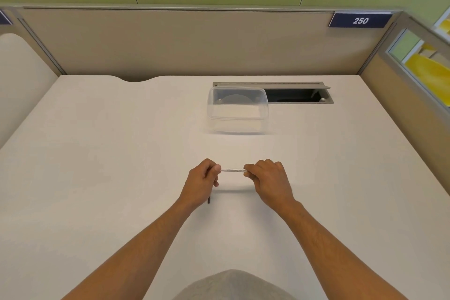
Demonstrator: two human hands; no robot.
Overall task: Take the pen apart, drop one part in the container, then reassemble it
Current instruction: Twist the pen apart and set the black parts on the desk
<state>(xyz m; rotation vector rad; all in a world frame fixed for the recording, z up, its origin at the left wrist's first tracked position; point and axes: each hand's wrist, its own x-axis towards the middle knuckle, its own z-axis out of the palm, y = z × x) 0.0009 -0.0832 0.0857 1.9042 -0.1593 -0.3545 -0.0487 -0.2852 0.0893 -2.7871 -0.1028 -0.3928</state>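
Bare desk (pixel 109 153) lies open all round the clear container (pixel 237 109) on its left, right and near sides. Just behind the container an open cable hatch (pixel 298 95) breaks the surface, with the partition wall (pixel 170 41) beyond. Nearer than the container, both hands (pixel 201 184) (pixel 271 181) hold a pen (pixel 233 170) crosswise.

Navy plate (pixel 360 20) on top edge of the rear partition (pixel 194 41), far beyond and to the right of the fingers (pixel 248 170): white italic numerals "250". White pen barrel (pixel 233 170), held level between the fingers of both hands: one line of small dark print along its length, too small and blurred to read. No other legible text.
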